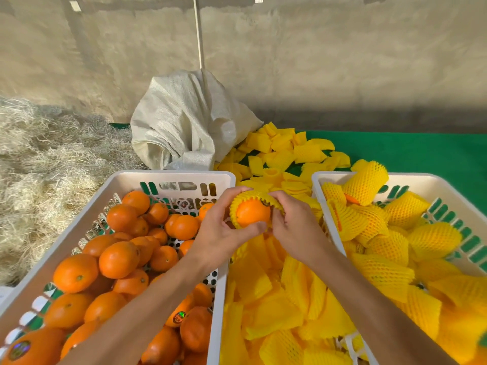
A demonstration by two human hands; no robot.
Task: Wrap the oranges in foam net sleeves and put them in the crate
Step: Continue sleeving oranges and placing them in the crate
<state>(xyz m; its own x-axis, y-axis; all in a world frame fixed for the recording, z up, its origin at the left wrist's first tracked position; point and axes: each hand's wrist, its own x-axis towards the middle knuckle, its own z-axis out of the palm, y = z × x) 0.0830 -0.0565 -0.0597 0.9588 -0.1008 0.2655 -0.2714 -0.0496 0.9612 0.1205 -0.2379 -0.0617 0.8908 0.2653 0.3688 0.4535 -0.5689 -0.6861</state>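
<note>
A green table (421,151) carries two white crates with a heap of flat yellow foam net sleeves (274,306) filling the gap between them. The left crate (168,177) holds bare oranges (118,259); the right crate (324,180) holds wrapped ones, piled high toward its far end. Behind the left crate slumps a white woven sack (184,122), with straw (39,167) off to the left.

Both hands meet above the gap. The left hand (221,233) cups the orange (253,213) from below and behind, thumb and fingers curled round it. The right hand (295,222) pinches the rim of the sleeve (253,196) stretched over the fruit's far side. The near face is uncovered, so the sleeve probably must be drawn toward the person. The right crate lies just beside the right hand, its near rim low, with open room above the wrapped fruit.
</note>
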